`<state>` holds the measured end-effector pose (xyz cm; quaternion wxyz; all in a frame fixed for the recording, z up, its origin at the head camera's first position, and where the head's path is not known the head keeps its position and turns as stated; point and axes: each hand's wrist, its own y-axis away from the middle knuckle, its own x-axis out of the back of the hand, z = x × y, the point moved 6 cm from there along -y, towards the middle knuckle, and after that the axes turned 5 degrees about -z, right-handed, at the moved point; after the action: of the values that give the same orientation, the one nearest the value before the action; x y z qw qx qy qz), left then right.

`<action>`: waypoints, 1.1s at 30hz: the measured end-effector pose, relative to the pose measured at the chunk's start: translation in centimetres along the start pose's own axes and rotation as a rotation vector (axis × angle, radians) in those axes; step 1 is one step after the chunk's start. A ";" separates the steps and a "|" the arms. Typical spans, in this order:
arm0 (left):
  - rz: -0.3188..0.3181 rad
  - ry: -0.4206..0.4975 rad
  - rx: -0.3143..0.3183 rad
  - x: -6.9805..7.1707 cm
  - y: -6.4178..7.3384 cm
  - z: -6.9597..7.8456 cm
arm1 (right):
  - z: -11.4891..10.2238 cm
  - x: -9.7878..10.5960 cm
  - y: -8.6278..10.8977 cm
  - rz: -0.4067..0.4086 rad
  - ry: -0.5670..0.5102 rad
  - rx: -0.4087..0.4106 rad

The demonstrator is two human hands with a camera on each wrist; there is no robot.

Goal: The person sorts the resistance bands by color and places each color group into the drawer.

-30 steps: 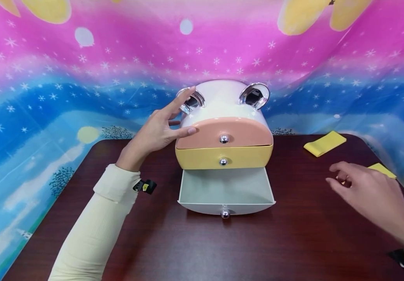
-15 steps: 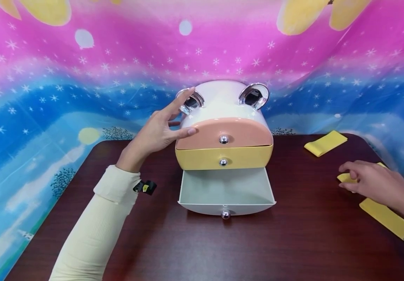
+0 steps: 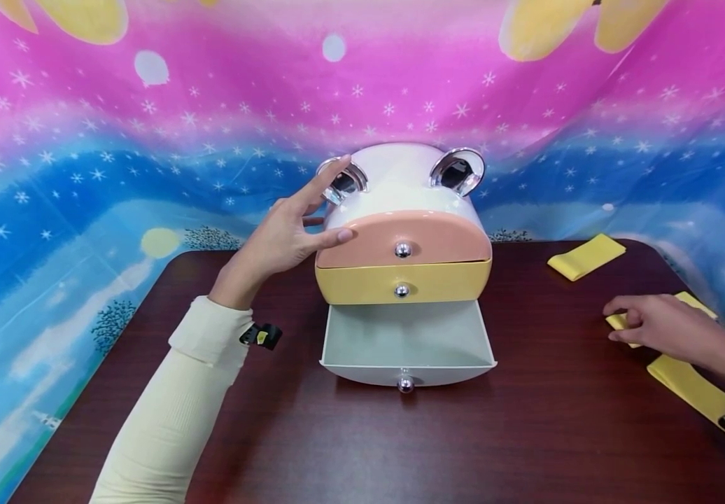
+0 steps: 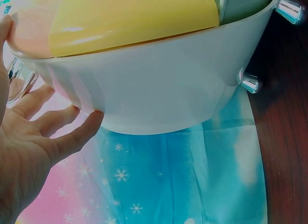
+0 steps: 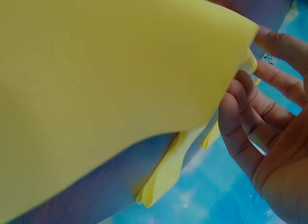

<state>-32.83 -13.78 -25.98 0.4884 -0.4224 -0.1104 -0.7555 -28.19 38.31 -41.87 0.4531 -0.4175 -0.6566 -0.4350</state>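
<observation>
A white animal-shaped drawer box (image 3: 400, 168) with chrome-rimmed ears stands at the middle of the table. Its peach top drawer (image 3: 444, 241) and yellow middle drawer (image 3: 444, 280) are closed. The pale grey bottom drawer (image 3: 400, 336) is pulled out, with nothing inside. My left hand (image 3: 277, 234) rests on the box's left side, thumb on the peach front, index finger at the ear; other fingertips touch the white side wall (image 4: 163, 89). At the right, my right hand (image 3: 677, 329) pinches a folded yellow strip (image 3: 618, 323), partly hidden beneath it.
Another folded yellow strip (image 3: 586, 257) lies at the back right of the dark wooden table (image 3: 262, 434). A further yellow strip (image 3: 693, 392) lies under my right wrist and looms large in the right wrist view. A patterned cloth backdrop (image 3: 211, 105) hangs behind.
My right hand has shifted slightly right and settled over the folded strip. The yellow strip under the right wrist has come into sight. My left hand and the drawer box have stayed still.
</observation>
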 end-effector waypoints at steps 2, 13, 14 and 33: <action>-0.001 0.002 0.001 0.0 0.0 0.0 | 0.1 -0.1 -0.1 0.000 -0.004 0.008; 0.001 0.010 0.008 0.0 0.0 0.0 | -1.0 0.5 0.2 0.042 -0.031 0.033; 0.001 0.010 0.009 0.0 0.0 0.0 | -1.3 0.7 0.2 0.054 -0.029 0.032; -0.003 0.015 0.012 0.0 0.0 0.1 | -6.9 7.1 2.0 0.281 -0.180 0.010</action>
<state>-32.74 -13.72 -25.97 0.4906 -0.4137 -0.1120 -0.7588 -26.39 33.44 -33.24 0.4509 -0.5402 -0.6319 -0.3249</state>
